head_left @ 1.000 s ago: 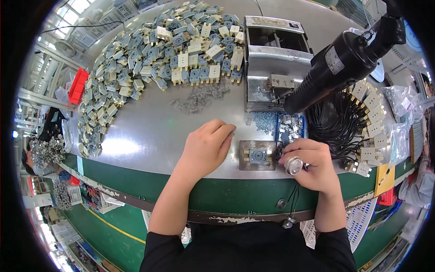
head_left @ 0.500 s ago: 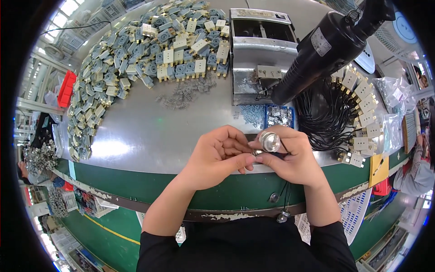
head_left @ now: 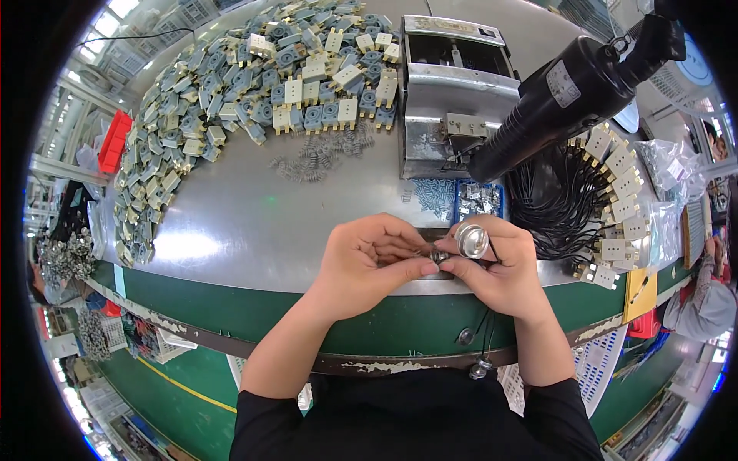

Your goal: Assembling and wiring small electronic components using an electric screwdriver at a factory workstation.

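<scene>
Both hands meet just over the front edge of the bench. My left hand is closed, its thumb and fingertips pinching a small dark metal part. My right hand grips the same part from the other side with thumb and fingers. A shiny round metal cup with a black lead sits against the right fingers, its open face turned up. Below the right hand hang thin black wires with round metal ends. The fingers partly hide the pinched part.
Grey and cream switch-like blocks are heaped at the far left, with loose springs before them. Ahead stand a metal fixture and a black power driver. Screws, a blue tray and wired blocks lie right.
The shiny cup and my right hand have shifted slightly right. The small part shows a little more between the fingertips. Both hands keep their grip; the whole view has moved slightly.
</scene>
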Demonstrator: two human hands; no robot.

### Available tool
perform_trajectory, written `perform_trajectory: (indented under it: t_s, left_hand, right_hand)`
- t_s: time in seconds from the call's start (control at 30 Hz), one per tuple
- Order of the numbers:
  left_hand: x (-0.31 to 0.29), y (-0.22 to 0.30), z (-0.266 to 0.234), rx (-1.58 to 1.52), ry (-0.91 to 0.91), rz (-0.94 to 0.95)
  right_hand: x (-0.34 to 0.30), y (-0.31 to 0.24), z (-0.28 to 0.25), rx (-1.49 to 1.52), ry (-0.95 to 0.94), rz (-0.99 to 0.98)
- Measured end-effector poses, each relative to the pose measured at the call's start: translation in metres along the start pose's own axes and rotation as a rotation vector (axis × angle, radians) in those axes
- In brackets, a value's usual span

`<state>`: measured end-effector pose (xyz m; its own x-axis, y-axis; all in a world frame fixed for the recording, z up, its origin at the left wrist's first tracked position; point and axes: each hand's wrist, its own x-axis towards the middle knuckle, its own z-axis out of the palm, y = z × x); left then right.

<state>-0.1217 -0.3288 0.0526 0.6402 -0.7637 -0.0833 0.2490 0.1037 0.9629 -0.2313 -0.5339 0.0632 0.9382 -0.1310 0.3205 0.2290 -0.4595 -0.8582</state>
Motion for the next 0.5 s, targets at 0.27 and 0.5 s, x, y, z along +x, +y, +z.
perform_trajectory:
  t_s: [0.27,0.5]
  left_hand:
    - [-0.0031,-0.0074,0.0012,0.215,0.043,0.193]
    - [-0.0013,-0.0083,0.0011,0.636,0.082,0.553]
  right_hand:
    - [0.0015,-0.0077,0.0022,-0.028,-0.009,0.051]
    - [0.0019,-0.0086,0.0019,-0.034,0.006,0.053]
